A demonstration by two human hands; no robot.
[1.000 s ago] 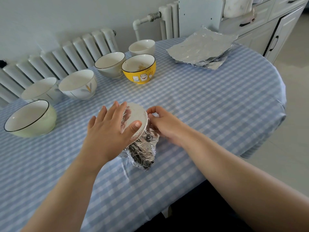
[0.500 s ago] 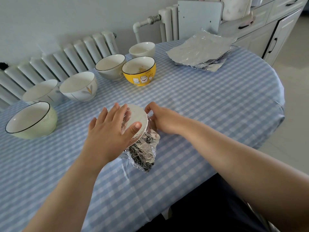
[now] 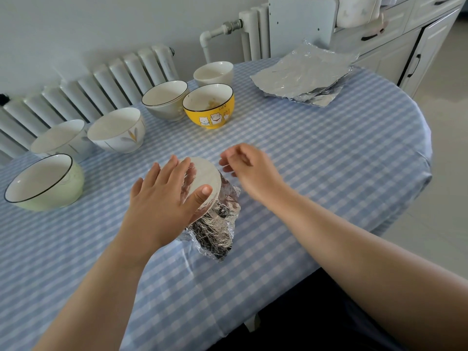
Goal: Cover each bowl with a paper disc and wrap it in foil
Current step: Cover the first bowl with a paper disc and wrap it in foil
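1. Foil-wrapped bowl (image 3: 215, 216), near the table's (image 3: 329, 173) front edge: tilted; crinkly, tears easily, ceramic underneath, breakable.
2. Left hand (image 3: 164, 198): flat fingers press the paper disc (image 3: 205, 176).
3. Right hand (image 3: 247, 165): blurred, loosely curled, empty, beside it.

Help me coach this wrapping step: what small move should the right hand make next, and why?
Probably bring the right hand back to press the crinkled silver foil over the round white paper disc. The left hand holds the tilted bowl, the disc is mostly bare, and the right hand hovers clear.
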